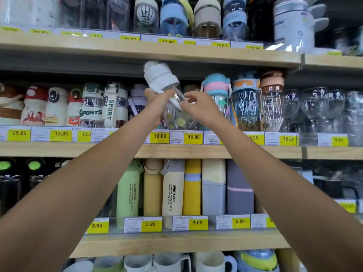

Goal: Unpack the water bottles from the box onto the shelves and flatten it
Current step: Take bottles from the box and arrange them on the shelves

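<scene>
Faces a middle shelf (196, 151) with a strapped SPORT bottle (113, 106) upright at left. Grips with the left hand (157, 107), fingers curled, the neck of a clear water bottle (177, 117) just below its white lid (160, 77). Holds that bottle tilted, lid up and leftward, above the 18.80 price tag (160, 136) and the 16.80 price tag (193, 137); cannot tell whether its base touches the shelf. Grasps with the right hand (200, 108), fingers bent, the bottle's right side. Has a pastel-lidded bottle (216, 89) upright just right of that hand.

A clear water bottle (172, 99) with a white lid tilts leftward before the middle shelf (216, 151).
</scene>
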Tool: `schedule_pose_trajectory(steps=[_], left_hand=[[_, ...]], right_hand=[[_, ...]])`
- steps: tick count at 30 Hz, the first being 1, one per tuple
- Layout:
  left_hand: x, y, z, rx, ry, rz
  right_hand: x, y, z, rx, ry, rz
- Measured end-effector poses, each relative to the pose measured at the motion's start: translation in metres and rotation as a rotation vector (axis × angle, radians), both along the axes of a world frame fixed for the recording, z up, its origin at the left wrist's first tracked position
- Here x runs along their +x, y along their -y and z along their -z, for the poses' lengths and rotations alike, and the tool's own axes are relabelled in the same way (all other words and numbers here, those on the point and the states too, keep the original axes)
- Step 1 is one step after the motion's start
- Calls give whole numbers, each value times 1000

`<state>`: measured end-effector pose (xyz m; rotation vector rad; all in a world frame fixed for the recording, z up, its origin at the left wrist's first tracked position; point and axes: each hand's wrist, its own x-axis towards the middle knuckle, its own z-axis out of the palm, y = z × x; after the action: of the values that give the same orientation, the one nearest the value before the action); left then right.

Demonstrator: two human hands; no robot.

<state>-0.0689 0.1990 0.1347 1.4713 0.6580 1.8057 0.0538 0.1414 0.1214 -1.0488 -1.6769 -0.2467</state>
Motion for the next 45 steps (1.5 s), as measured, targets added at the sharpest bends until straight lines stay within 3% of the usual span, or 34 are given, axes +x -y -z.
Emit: schedule_pose_trajectory(steps=[5,10,24,28,31,36,41,45], left_hand=[[10,-4,7,60,-172,-37],[12,-5,9,52,-284,-16],[-8,-11,-1,-25,-468,-5],[-9,-13,8,-19,-528,0],[-8,-14,8,-57,-458,-27],[-10,-9,7,-104,-339,20],[-11,-9,9,-93,-533,-115],[-13,-5,10,-54,-533,-118]], right_hand=[[4,-11,9,-55,-27,52],[7,-17,17,31,-87,76],[-3,-19,17,-125,-181,-4],[-5,-20,24,-86,-156,5],[-3,-19,30,-100,-96,3],[-1,-19,35,-40,86,192],[-2,-18,36,6,-55,138],[2,-19,38,56,-111,119]])
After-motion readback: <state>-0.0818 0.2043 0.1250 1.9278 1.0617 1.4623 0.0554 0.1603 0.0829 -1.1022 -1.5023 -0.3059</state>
